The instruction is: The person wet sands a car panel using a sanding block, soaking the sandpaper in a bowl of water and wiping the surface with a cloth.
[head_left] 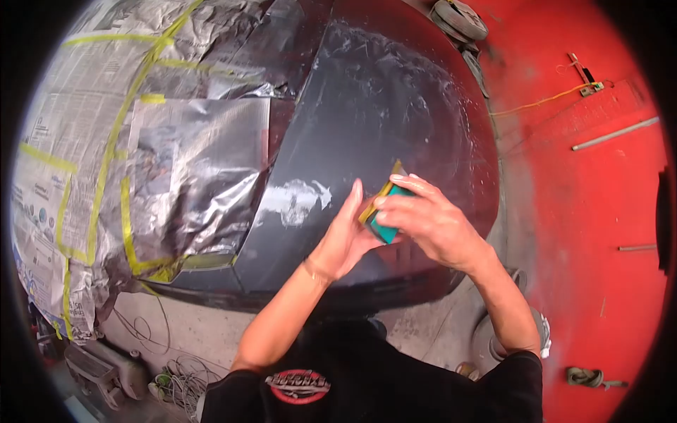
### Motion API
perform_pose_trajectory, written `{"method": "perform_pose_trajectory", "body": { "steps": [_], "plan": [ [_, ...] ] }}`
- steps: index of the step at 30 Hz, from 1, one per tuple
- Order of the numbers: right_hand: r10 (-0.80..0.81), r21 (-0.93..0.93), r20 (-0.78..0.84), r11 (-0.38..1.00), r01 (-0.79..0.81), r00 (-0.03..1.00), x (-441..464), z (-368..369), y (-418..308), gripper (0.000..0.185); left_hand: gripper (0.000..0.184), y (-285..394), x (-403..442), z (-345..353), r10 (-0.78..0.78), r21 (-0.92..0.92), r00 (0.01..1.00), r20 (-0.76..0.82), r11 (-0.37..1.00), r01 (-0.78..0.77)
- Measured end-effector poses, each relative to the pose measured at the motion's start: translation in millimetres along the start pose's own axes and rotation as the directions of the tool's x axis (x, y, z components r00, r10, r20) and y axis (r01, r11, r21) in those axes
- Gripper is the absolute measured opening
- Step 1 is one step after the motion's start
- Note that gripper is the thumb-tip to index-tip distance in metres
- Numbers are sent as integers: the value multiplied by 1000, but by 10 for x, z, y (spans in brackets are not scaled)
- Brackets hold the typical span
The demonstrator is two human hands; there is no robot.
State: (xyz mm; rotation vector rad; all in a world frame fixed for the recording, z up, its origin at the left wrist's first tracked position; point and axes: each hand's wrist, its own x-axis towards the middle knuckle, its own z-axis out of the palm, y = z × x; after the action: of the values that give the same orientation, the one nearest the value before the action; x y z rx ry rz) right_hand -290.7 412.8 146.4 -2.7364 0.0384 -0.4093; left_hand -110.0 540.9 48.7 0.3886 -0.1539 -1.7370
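My right hand grips a teal sanding block with its fingers closed round it. A strip of yellow sandpaper lies along the block's left side. Beside that strip, my left hand is open, thumb raised and apart; its other fingers are partly hidden behind the block. Both hands are above a dark grey car panel, which carries whitish streaks and dusty smears. A pale bare patch shows on the panel left of my hands.
Newspaper, plastic sheet and yellow tape cover the car's left part. Cables and a grey machine lie on the floor at lower left. A bucket stands near my right elbow. Rods lie on the red surface.
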Motion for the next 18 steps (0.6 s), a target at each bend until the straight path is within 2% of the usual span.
{"method": "perform_pose_trajectory", "body": {
  "steps": [1,3,4,6,7,8,11,12,13,14,15,16,17,18],
  "plan": [
    [20,-83,6,996,-19,1000,-38,65,-158,51,74,-35,123,-137,-17,-167,980,199,985,51],
    [61,-255,5,965,-57,998,-105,202,-431,50,74,-207,392,-553,47,-434,827,560,867,244],
    [104,-357,-77,926,-125,992,-101,263,-572,45,75,-203,325,-441,35,-329,896,442,936,125],
    [379,-114,-337,893,-436,862,-185,569,-819,40,75,-152,231,-133,99,-56,974,206,994,-90],
    [509,38,-427,836,-547,747,-202,722,-898,38,75,-184,214,-107,122,-40,973,197,992,-116],
    [505,3,-509,811,-585,697,-159,818,-944,32,75,-224,212,-114,144,-24,971,191,990,-142],
    [695,214,-535,661,-719,480,6,950,-1150,35,80,-431,228,-152,175,11,961,216,983,-181],
    [652,155,-592,670,-726,474,0,1013,-1134,41,81,-503,207,-126,206,26,954,220,976,-217],
    [706,197,-565,619,-760,428,2,1057,-1147,43,81,-554,185,-130,241,41,945,220,966,-255],
    [756,237,-531,567,-789,383,-2,1078,-1148,45,81,-584,179,-165,198,-11,954,227,980,-200],
    [802,274,-494,511,-815,337,-3,1091,-1149,46,71,-595,150,-219,162,16,966,202,986,-169],
    [845,354,-441,475,-806,304,-9,1088,-1149,49,66,-601,122,-248,209,148,967,144,962,-230],
    [857,354,-407,467,-810,316,-19,1088,-1138,49,60,-601,102,-279,260,281,961,94,919,-276],
    [869,354,-373,457,-816,325,-39,1090,-1126,49,56,-587,80,-332,251,307,964,89,914,-266]
  ]
}}
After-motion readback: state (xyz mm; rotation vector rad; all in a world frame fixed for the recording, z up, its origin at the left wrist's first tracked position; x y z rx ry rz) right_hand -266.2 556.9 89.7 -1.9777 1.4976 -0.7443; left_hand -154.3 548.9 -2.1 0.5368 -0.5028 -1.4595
